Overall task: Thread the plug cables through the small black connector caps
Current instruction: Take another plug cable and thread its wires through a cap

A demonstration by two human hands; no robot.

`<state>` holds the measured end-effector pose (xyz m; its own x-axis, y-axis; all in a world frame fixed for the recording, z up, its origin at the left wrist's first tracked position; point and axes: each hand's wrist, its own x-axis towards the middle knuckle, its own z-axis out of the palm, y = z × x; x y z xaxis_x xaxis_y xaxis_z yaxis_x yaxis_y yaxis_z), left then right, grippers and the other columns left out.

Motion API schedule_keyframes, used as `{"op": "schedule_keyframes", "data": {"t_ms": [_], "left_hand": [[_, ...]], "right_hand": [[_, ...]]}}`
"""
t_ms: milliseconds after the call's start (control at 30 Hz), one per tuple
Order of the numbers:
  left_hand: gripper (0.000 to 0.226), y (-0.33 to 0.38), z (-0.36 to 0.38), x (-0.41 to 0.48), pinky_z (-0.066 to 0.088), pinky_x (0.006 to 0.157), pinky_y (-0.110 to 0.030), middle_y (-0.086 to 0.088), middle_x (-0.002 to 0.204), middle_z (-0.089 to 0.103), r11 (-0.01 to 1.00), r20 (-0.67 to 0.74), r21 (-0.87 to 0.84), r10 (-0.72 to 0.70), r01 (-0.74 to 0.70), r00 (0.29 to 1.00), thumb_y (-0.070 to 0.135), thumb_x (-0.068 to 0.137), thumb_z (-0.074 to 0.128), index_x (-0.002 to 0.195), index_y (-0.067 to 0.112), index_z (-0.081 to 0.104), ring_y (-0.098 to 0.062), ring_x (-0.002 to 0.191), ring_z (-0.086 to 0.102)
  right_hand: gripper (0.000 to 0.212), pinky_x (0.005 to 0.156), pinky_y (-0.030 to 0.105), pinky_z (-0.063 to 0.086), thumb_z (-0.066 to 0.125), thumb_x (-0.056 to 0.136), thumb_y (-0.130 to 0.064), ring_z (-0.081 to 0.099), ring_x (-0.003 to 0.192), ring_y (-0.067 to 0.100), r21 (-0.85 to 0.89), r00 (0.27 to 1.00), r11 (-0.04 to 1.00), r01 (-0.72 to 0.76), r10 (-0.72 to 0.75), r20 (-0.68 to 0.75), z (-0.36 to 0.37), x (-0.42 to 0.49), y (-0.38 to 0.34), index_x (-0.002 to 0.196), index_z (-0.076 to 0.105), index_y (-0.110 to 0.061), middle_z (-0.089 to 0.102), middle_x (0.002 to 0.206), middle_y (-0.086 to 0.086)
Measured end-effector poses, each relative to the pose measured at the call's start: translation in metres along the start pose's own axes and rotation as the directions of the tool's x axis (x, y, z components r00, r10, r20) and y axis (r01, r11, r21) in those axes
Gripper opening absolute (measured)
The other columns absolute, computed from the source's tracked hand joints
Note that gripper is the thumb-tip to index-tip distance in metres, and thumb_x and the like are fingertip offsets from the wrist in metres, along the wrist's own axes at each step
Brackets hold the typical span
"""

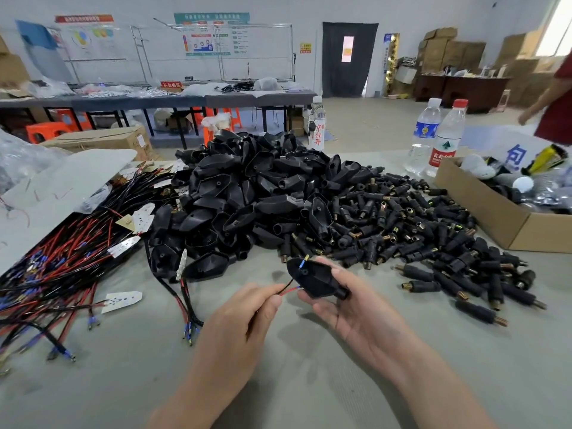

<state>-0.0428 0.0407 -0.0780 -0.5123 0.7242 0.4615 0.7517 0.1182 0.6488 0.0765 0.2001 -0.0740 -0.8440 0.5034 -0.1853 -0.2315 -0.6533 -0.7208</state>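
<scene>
My right hand holds a black connector cap above the table, fingers curled round it. My left hand pinches a thin red and black cable whose end enters the cap's left side. A blue-sleeved wire tip pokes out at the cap's top. Behind my hands lies a big heap of black caps. A mass of red and black cables with blue terminals spreads over the table's left side.
Several small black plug connectors with brass tips are scattered at the right. An open cardboard box stands at far right, three water bottles behind it. A person in red stands at the right edge. A grey board covers the left cables.
</scene>
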Motion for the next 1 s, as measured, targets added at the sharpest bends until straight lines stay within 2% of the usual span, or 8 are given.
{"op": "schedule_keyframes", "data": {"t_ms": [233, 300, 367, 500, 567, 733, 867, 1000], "left_hand": [[0.024, 0.009, -0.006, 0.001, 0.043, 0.078, -0.007, 0.019, 0.096, 0.072, 0.974, -0.072, -0.227, -0.014, -0.003, 0.997, 0.037, 0.099, 0.057, 0.117, 0.048, 0.069, -0.001, 0.09, 0.066], [0.034, 0.01, -0.005, 0.002, 0.045, 0.076, -0.008, 0.018, 0.095, 0.075, 0.95, -0.087, -0.311, -0.059, 0.029, 0.994, 0.034, 0.093, 0.059, 0.116, 0.058, 0.063, 0.0, 0.08, 0.066], [0.038, 0.008, -0.002, 0.002, 0.045, 0.07, -0.017, 0.015, 0.09, 0.075, 0.945, -0.059, -0.318, -0.094, 0.071, 0.994, 0.028, 0.093, 0.062, 0.116, 0.058, 0.065, -0.015, 0.063, 0.059], [0.028, 0.0, 0.006, -0.002, 0.042, 0.059, -0.017, 0.017, 0.081, 0.061, 0.996, -0.043, 0.06, 0.065, -0.062, 0.997, 0.024, 0.099, 0.055, 0.114, 0.045, 0.067, -0.002, 0.058, 0.049], [0.026, 0.0, 0.005, -0.002, 0.043, 0.062, -0.019, 0.017, 0.081, 0.053, 0.978, -0.036, 0.193, 0.091, -0.082, 0.995, 0.034, 0.097, 0.048, 0.116, 0.04, 0.065, 0.001, 0.064, 0.05], [0.027, -0.002, -0.003, 0.0, 0.047, 0.043, -0.023, 0.017, 0.085, 0.057, 0.88, -0.03, 0.422, 0.252, -0.216, 0.967, 0.035, 0.098, 0.046, 0.107, 0.029, 0.071, -0.002, 0.059, 0.058], [0.013, 0.005, 0.0, -0.002, 0.039, 0.062, -0.006, 0.028, 0.081, 0.06, 0.996, -0.159, 0.087, 0.036, -0.023, 0.987, 0.03, 0.1, 0.06, 0.101, 0.039, 0.069, 0.006, 0.066, 0.055], [0.025, 0.01, 0.0, 0.0, 0.035, 0.059, -0.003, 0.032, 0.07, 0.058, 0.997, -0.137, -0.053, -0.058, 0.051, 0.989, 0.018, 0.094, 0.068, 0.099, 0.042, 0.073, 0.008, 0.06, 0.052]], "right_hand": [[0.024, 0.057, 0.026, 0.059, 0.052, 0.102, -0.027, 0.074, 0.085, 0.029, -0.088, 0.997, 0.995, 0.039, -0.044, -0.056, 0.004, 0.0, 0.002, 0.113, 0.073, -0.026, 0.074, 0.115, 0.01], [0.025, 0.057, 0.027, 0.058, 0.05, 0.103, -0.026, 0.074, 0.082, 0.03, -0.091, 0.998, 0.995, 0.03, -0.035, -0.061, 0.004, 0.0, 0.003, 0.111, 0.074, -0.025, 0.073, 0.116, 0.011], [0.026, 0.057, 0.027, 0.058, 0.049, 0.104, -0.027, 0.073, 0.082, 0.03, -0.093, 0.999, 0.996, 0.009, -0.012, -0.033, 0.005, -0.001, 0.005, 0.116, 0.072, -0.022, 0.072, 0.119, 0.015], [0.032, 0.057, 0.026, 0.058, 0.045, 0.103, -0.023, 0.072, 0.078, 0.03, -0.063, 0.999, 0.998, 0.0, 0.003, 0.038, 0.008, -0.002, 0.003, 0.127, 0.064, -0.015, 0.072, 0.114, 0.019], [0.037, 0.058, 0.028, 0.058, 0.04, 0.101, -0.02, 0.071, 0.078, 0.032, -0.041, 0.997, 0.999, -0.003, 0.006, 0.071, 0.009, -0.003, 0.001, 0.13, 0.062, -0.011, 0.071, 0.113, 0.022], [0.039, 0.06, 0.031, 0.058, 0.038, 0.101, -0.018, 0.069, 0.084, 0.036, -0.051, 0.995, 0.999, 0.002, 0.003, 0.098, 0.008, -0.003, 0.004, 0.128, 0.066, -0.013, 0.071, 0.113, 0.019], [0.035, 0.061, 0.031, 0.058, 0.042, 0.101, -0.021, 0.07, 0.088, 0.036, -0.055, 0.999, 0.998, 0.01, -0.007, 0.052, 0.006, 0.0, 0.006, 0.128, 0.065, -0.014, 0.071, 0.116, 0.018], [0.032, 0.063, 0.029, 0.056, 0.045, 0.103, -0.028, 0.071, 0.091, 0.031, -0.11, 0.998, 0.994, -0.007, 0.013, 0.054, 0.003, 0.002, 0.008, 0.128, 0.059, -0.013, 0.07, 0.121, 0.018]]}}
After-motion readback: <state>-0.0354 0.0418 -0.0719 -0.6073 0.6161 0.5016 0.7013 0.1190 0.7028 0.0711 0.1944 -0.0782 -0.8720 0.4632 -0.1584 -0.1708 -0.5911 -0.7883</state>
